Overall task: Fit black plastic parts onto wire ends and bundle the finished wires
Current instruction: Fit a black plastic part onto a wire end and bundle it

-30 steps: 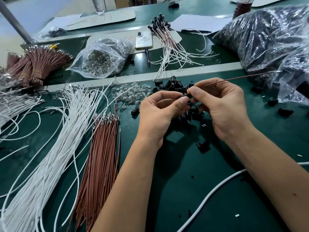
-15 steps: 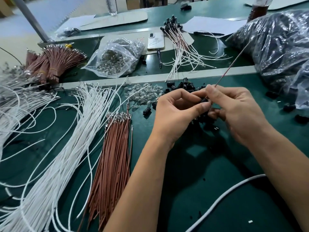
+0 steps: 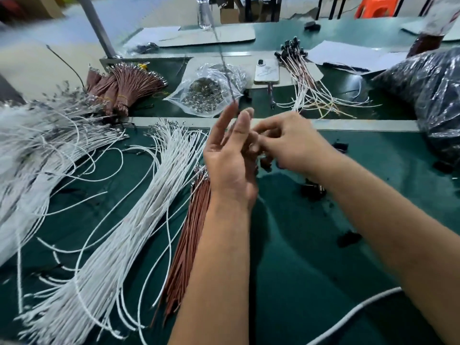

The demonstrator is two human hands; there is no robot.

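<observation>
The left hand (image 3: pixel 230 160) is raised above the green surface (image 3: pixel 311 282) with its palm turned up and inward, fingers straight and spread, fingertips pointing away from the person. It holds nothing that can be made out. The right hand (image 3: pixel 288 143) sits just beside it, fingers curled inward, their tips meeting the left hand's fingers. It seems to pinch something small there, but motion blur hides what it is. A thin wire (image 3: pixel 225 68), blurred to a faint streak, rises from between the two hands toward the far side of the surface; which hand holds it cannot be told. Both forearms come in from the lower edge, the left nearly straight up the middle, the right slanting in from the lower right.

Directly beneath the hands, loose black plastic parts (image 3: pixel 312 191) lie scattered on the surface. Left of the left wrist lies a sheaf of brown wires (image 3: pixel 189 245), partly hidden by the forearm, and beside that a long fan of white wires (image 3: pixel 119 245). Further left is a larger, blurred heap of white wires (image 3: pixel 37 150). Beyond a pale strip, tied brown bundles (image 3: pixel 122 88) rest at the back left, a clear bag of small metal pieces (image 3: pixel 206 95) in the middle, and a phone (image 3: pixel 266 73) next to it. Wires already fitted with black parts (image 3: pixel 306 78) lie to the phone's right. A large dark plastic bag (image 3: pixel 433 95) fills the right edge.
</observation>
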